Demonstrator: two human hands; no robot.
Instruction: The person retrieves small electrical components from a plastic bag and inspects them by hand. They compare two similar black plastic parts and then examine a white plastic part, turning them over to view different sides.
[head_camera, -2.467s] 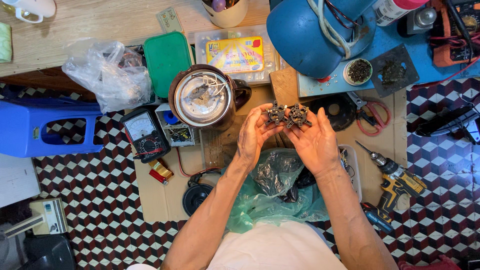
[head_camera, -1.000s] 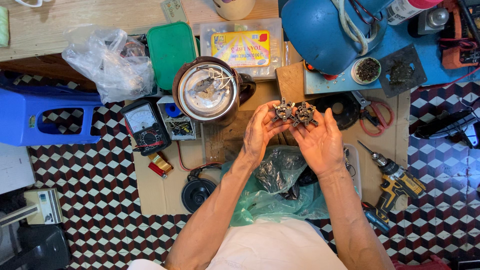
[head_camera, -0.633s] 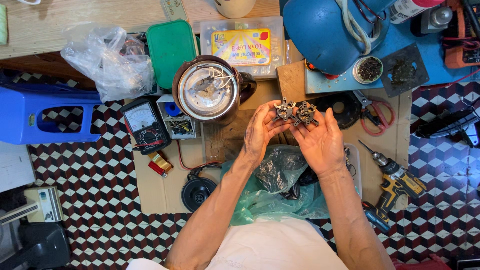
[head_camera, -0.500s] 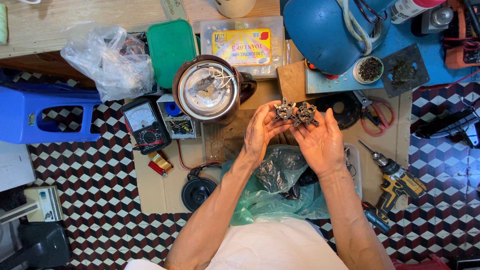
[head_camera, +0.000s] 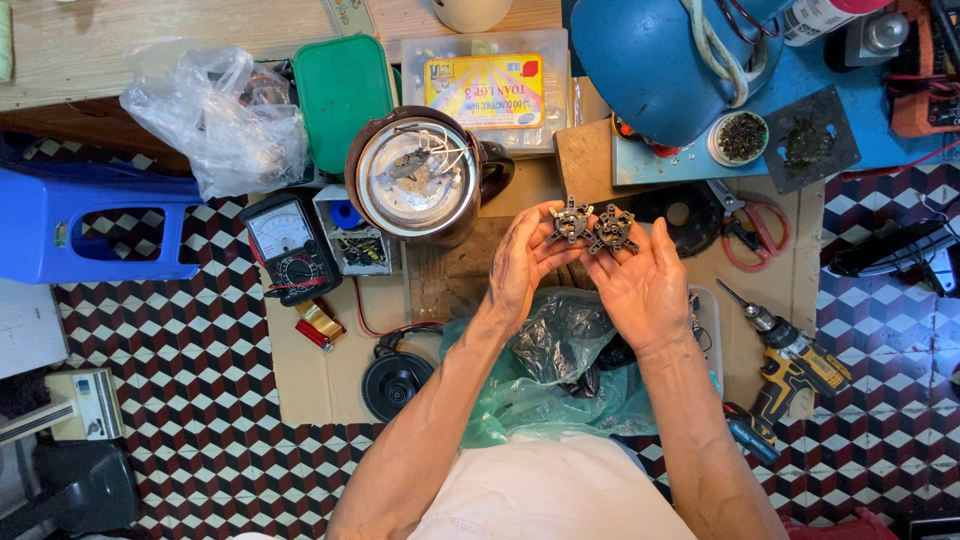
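Note:
My left hand (head_camera: 522, 262) holds up a small round grey metal part (head_camera: 570, 221) with prongs at its fingertips. My right hand (head_camera: 641, 283) holds a second, similar part (head_camera: 613, 229) right beside it, the two parts nearly touching. Both hands hover above a cardboard sheet (head_camera: 320, 370) on the tiled floor. Just left of the parts lies an upturned brown electric kettle (head_camera: 425, 178) with its shiny metal base and loose wires showing. Crumpled black and green plastic bags (head_camera: 560, 355) rest in my lap under the wrists.
An analog multimeter (head_camera: 288, 245) and a small parts box (head_camera: 350, 240) lie left of the kettle. A black round kettle base (head_camera: 394, 380) sits near my left forearm. Red scissors (head_camera: 748, 228) and a yellow cordless drill (head_camera: 795, 365) lie right. A blue stool (head_camera: 90, 225) stands left.
My hands and the two parts stay together in nearly the same spot; the view has only shifted slightly since the earliest frame.

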